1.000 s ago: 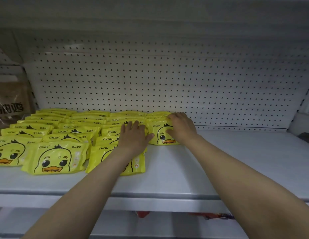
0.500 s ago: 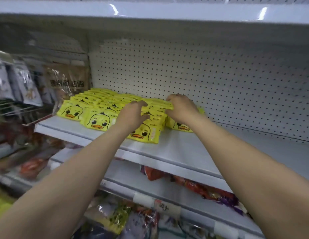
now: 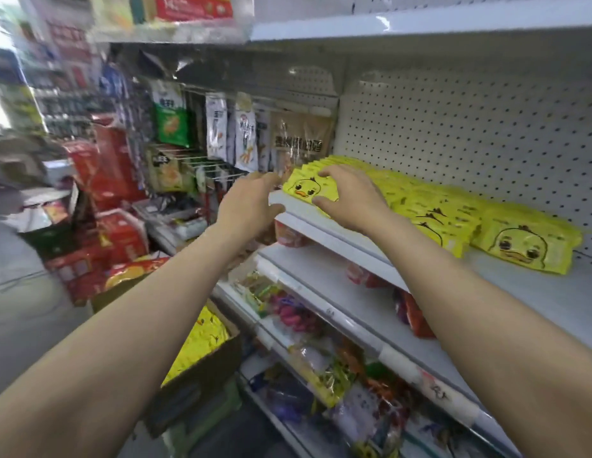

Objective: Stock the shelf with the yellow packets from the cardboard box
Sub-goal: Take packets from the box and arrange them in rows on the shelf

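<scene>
Stocking, head view: shelf [image 3: 337, 231] mid-right, yellow packets [image 3: 430, 206] laid in rows along it.
Right hand [image 3: 349, 201]: fingers spread and slack over the left-end packets, gripping nothing.
Left hand [image 3: 250, 201]: relaxed, empty, just left of the shelf edge.
Cardboard box [image 3: 202, 371]: near, low, more packets inside.
Doing it well: reach down, lift a small stack, fill the bare right stretch.

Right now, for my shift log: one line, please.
left hand: open | right hand: open over yellow packets | cardboard box: packets remain
</scene>
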Demonstrator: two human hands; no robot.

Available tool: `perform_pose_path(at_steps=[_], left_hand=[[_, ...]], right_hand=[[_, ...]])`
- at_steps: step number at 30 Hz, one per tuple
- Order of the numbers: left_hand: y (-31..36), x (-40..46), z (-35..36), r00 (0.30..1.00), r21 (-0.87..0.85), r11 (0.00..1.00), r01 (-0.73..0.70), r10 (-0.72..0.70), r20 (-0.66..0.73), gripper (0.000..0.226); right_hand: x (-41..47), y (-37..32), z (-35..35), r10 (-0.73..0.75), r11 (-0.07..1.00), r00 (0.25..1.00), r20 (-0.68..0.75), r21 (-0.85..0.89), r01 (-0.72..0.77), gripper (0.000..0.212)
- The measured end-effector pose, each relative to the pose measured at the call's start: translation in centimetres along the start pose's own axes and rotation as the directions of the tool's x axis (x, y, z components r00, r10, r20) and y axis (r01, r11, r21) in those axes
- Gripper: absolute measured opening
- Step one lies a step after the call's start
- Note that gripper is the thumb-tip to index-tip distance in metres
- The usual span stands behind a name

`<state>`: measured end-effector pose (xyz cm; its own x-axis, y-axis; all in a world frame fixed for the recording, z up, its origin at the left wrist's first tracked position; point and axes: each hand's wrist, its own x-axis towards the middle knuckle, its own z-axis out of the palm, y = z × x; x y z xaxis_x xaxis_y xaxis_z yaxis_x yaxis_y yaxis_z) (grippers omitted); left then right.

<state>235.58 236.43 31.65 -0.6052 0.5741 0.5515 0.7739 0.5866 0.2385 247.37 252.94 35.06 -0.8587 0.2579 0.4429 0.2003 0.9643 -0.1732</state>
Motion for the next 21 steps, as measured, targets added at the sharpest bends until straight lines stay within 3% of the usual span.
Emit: perform_pose_path(at_steps=[4,9,16,21], left_hand=[[-8.2,-0.5,-1.7,0.998,0.062,0.996,0.064,-0.062,-0.022,0.051],[-20.1,1.1,-2.0,0.994,0.073,0.991,0.109,-0.109,-0.009,0.049],[-35.4,6.0,0.9,0.983,0.105,0.992,0.066,-0.083,0.163,0.048],[-42.9,6.4,6.7,0.945,0.052,0.996,0.072,-0.085,0.315,0.050]], right_hand=[[4.1,-6.0,4.5,-0.073,0.995,0.997,0.029,0.064,0.071,0.044],[11.3,-13.2,11.9,-0.113,0.993,0.991,0.074,0.054,0.109,0.053],[20.9,-20.6,22.5,-0.018,0.994,0.981,0.196,0.111,-0.003,0.056],[22.8,-22.0,31.2,0.099,0.984,0.931,0.351,0.105,-0.144,0.055]])
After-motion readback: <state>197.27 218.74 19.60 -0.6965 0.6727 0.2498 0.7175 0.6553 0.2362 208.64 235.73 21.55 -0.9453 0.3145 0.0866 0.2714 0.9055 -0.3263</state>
